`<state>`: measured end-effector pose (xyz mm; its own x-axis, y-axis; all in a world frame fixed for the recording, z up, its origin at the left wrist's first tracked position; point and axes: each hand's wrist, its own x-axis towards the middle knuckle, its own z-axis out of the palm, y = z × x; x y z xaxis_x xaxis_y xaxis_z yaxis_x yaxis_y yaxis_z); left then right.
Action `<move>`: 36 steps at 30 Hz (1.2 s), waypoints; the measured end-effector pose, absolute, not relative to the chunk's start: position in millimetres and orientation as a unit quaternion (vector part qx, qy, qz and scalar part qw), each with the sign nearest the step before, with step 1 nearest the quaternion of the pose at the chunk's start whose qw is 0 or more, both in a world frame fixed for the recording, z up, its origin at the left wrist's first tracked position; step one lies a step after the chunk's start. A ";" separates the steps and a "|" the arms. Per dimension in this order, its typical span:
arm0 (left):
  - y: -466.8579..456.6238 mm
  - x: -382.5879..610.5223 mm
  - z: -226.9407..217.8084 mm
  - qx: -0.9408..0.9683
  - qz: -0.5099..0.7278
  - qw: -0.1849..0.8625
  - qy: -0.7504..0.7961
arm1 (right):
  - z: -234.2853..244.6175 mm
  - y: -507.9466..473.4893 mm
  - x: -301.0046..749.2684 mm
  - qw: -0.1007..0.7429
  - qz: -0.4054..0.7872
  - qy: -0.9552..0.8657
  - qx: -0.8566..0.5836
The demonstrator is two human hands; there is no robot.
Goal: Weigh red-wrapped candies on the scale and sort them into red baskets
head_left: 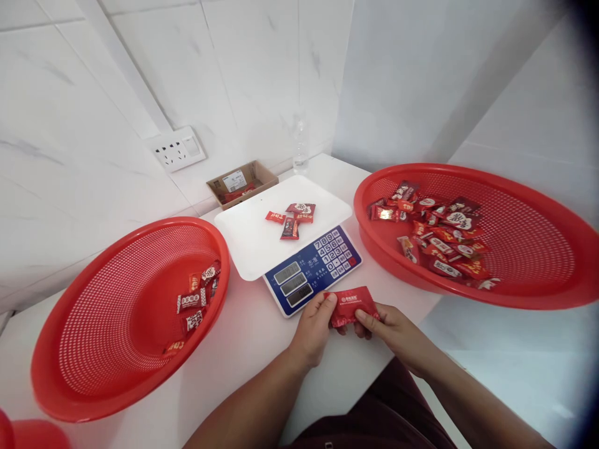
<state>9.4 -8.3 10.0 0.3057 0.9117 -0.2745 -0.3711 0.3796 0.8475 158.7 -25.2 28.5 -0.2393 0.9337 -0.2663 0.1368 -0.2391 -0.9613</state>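
Observation:
Between my two hands is a red printed packet [352, 307], held in front of the scale's keypad side. My left hand [314, 327] grips its left end with the thumb on top. My right hand [386, 324] pinches its lower right edge, thumb also on top. Just beyond them stands a digital scale [306, 268] with a blue panel and a white weighing tray [248, 249]. Several small wrapped candies [290, 227] in red and dark wrappers lie on that tray. What the scale's displays read is too faint to tell.
On the right, a large red basket [528, 181] holds many wrapped candies. Another red basket [98, 312] on the left has several along its right side. Behind the scale are a cardboard box [255, 171] with red packets and a clear bottle [300, 146]. A wall socket [175, 149] is above.

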 end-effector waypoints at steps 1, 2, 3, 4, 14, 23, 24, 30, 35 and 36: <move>-8.4 9.3 10.2 0.344 0.439 0.731 0.393 | 28.7 -24.8 158.8 0.336 0.592 -0.518 -0.518; -8.5 9.2 10.4 0.344 0.440 0.731 0.392 | 28.6 -24.5 158.9 0.335 0.590 -0.519 -0.519; -8.5 9.1 10.7 0.344 0.440 0.731 0.392 | 28.4 -24.1 159.2 0.334 0.589 -0.521 -0.520; -8.4 9.0 10.9 0.343 0.441 0.731 0.391 | 28.1 -23.9 159.4 0.331 0.589 -0.523 -0.519; -7.4 8.2 13.6 0.334 0.432 0.746 0.382 | 55.4 -20.0 166.3 0.315 0.559 -0.550 -0.534; -6.4 7.4 12.1 0.319 0.419 0.765 0.370 | 133.8 4.3 234.3 0.326 0.423 -0.577 -0.618; -6.3 7.6 11.9 0.319 0.419 0.767 0.368 | 138.3 5.6 236.0 0.304 0.440 -0.587 -0.608; -5.8 7.4 8.8 0.311 0.419 0.769 0.369 | 139.4 3.2 223.6 0.204 0.468 -0.642 -0.572; -4.0 9.7 3.4 0.298 0.423 0.772 0.369 | 141.7 11.9 243.0 0.217 0.414 -0.652 -0.597; -3.3 10.5 2.3 0.296 0.424 0.772 0.370 | 143.0 17.5 252.1 0.224 0.370 -0.649 -0.626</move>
